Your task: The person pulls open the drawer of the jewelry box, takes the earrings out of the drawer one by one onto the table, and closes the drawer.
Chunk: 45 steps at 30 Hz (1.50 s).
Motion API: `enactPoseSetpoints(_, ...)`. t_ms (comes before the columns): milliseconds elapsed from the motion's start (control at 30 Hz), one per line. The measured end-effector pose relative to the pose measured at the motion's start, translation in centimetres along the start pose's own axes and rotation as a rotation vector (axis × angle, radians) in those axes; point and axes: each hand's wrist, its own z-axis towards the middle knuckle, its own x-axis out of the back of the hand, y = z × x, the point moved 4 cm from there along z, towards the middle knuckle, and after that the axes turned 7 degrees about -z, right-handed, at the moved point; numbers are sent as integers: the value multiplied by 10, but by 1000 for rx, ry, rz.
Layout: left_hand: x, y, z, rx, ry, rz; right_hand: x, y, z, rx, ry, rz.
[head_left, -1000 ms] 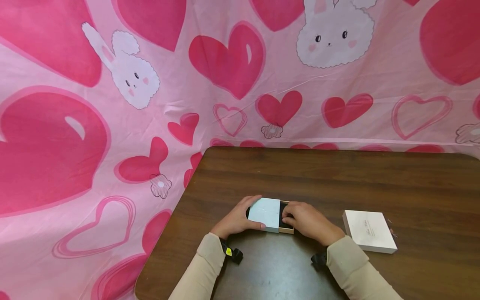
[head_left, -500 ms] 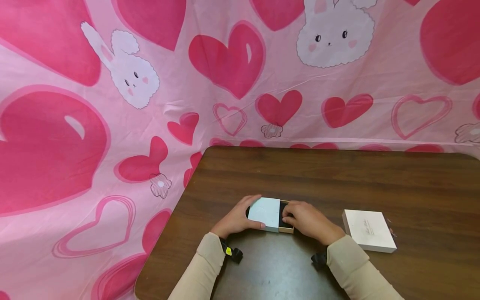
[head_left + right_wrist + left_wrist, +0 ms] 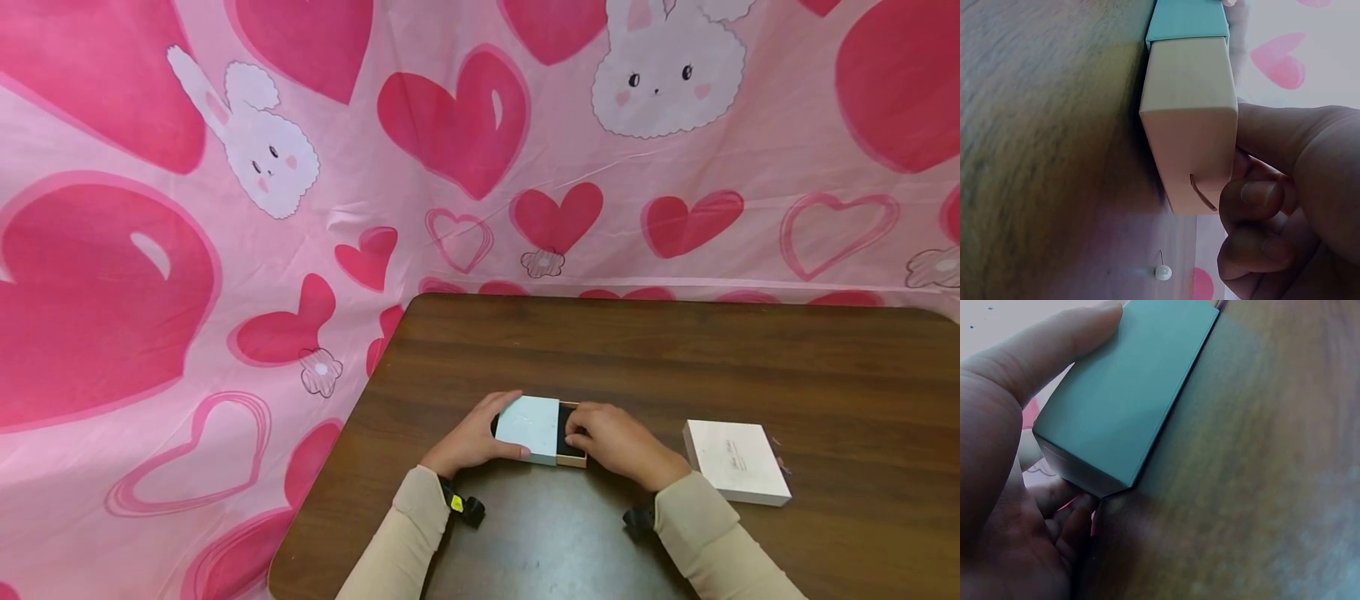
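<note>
A pale blue sliding gift box [image 3: 528,429] lies on the table with its cream drawer [image 3: 1188,75] partly out to the right. My left hand [image 3: 474,433] grips the blue sleeve, thumb on the near side and fingers round the left end and far side. My right hand [image 3: 617,440] reaches over the drawer with curled fingers, thumb and fingertips down in its black interior [image 3: 564,425]. Whatever those fingertips touch is hidden. From the drawer's end wall a small ribbon loop [image 3: 1202,194] sticks out, beside the curled fingers.
A white square box [image 3: 737,462] with small lettering lies to the right of my right hand. Small thin items [image 3: 780,458] at its right edge are hard to make out. In the right wrist view, a pearl-headed stud [image 3: 1163,272] lies on the brown wooden table [image 3: 600,350].
</note>
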Motion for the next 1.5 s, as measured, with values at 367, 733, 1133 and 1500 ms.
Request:
enactPoseSetpoints(367,0,0,-1,6,0,2,-1,0,-1,-16,-8,6)
enactPoseSetpoints(733,1,0,0,-7,3,19,0,1,0,0,0,3)
enactPoseSetpoints(1133,0,0,0,-9,4,6,3,0,-1,-18,0,-1)
enactPoseSetpoints(1500,1,2,0,-24,-1,-5,4,1,-4,30,30,4)
